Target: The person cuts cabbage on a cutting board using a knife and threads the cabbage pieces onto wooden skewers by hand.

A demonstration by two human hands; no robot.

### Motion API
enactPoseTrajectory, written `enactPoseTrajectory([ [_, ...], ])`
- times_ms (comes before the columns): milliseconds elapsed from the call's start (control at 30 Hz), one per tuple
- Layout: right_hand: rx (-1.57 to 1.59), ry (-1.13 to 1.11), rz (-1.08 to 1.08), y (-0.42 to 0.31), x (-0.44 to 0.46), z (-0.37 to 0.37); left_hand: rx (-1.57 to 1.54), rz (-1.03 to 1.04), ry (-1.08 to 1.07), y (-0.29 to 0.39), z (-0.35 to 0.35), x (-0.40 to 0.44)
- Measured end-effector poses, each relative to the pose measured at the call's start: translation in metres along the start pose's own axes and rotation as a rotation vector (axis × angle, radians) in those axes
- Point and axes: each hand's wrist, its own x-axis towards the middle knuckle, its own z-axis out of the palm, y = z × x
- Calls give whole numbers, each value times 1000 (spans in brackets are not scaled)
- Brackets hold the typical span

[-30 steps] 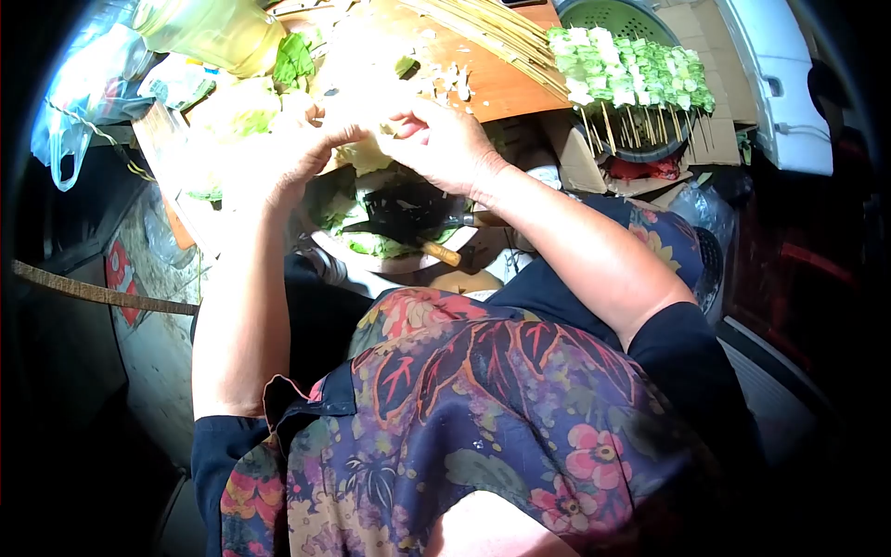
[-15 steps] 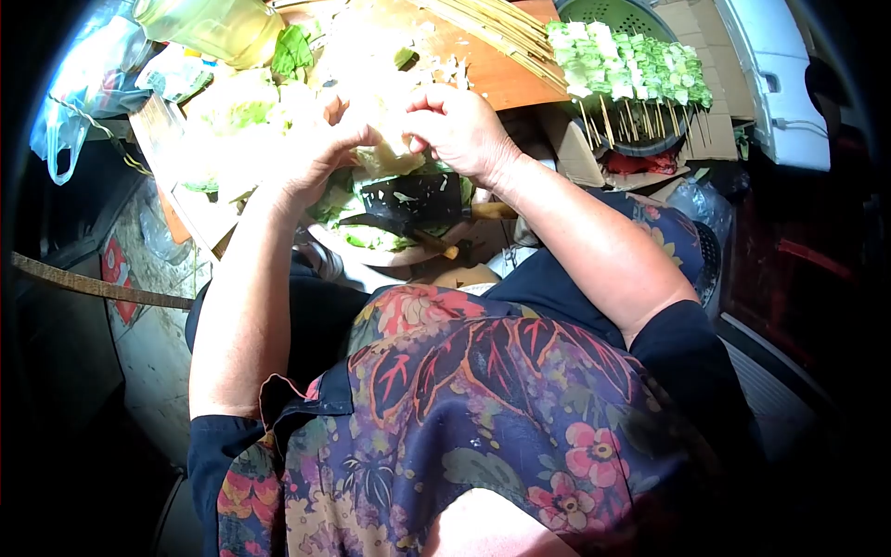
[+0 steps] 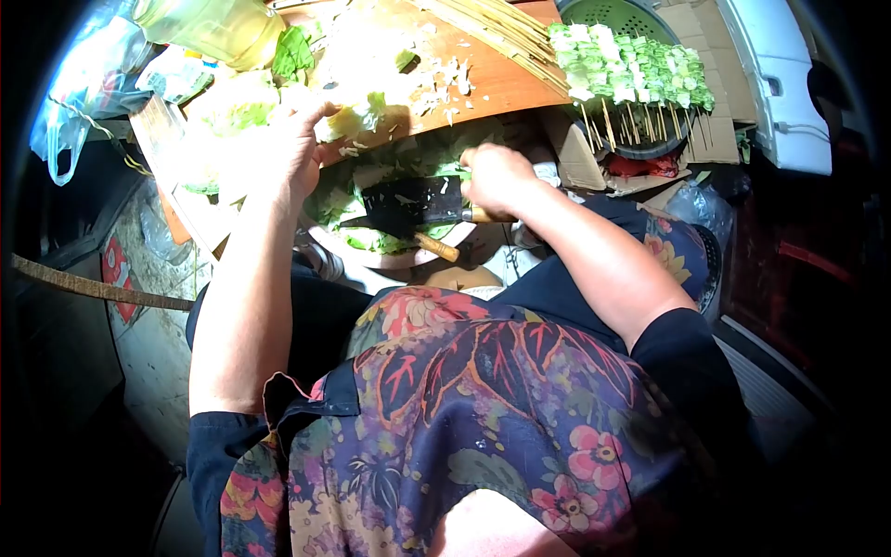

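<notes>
My left hand [image 3: 302, 153] is at the front edge of the wooden board, its thumb and fingers closed against a pale green cabbage leaf [image 3: 357, 119]. Glare washes out part of that grip. Over the right side of a bowl [image 3: 385, 260] of leaves, my right hand [image 3: 501, 178] has its fingers curled, and what is in them is hidden. Just below it lies the wooden handle of a dark cleaver [image 3: 408, 200], whose blade rests across the bowl. A second tool with a yellowish wooden handle [image 3: 436, 247] sticks out under the cleaver.
White scraps litter the orange-brown board [image 3: 492, 79], where a bundle of bamboo skewers [image 3: 501, 42] lies. Skewered green pieces [image 3: 636, 65] rest over a green colander [image 3: 603, 11] at right. A yellowish translucent container [image 3: 213, 32] and plastic bags [image 3: 97, 74] stand at left.
My hands have moved apart. The right has gone right and down from the leaf to beside the cleaver's handle; the left has shifted slightly left. The yellowish handle shows more.
</notes>
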Motion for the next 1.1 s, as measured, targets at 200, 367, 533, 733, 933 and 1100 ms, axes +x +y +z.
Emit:
enactPoseTrajectory([
  [200,-237,-163,-141,3,-16,49,323,-61,153,-25,-5,23],
  [367,-195,-88,-198,22,-7,71,791,-38,133,6,14,-7],
  [533,-122,-166,-219,20,-12,55,1290,167,152,-8,-1,14],
  [733,-125,-162,-267,17,-16,49,990,28,25,-26,-19,31],
  [933,-184,-90,-302,4,-22,11,839,-251,39,-7,-6,13],
  [1100,-273,-120,-319,-5,-46,-38,884,-171,-30,-1,-4,14],
])
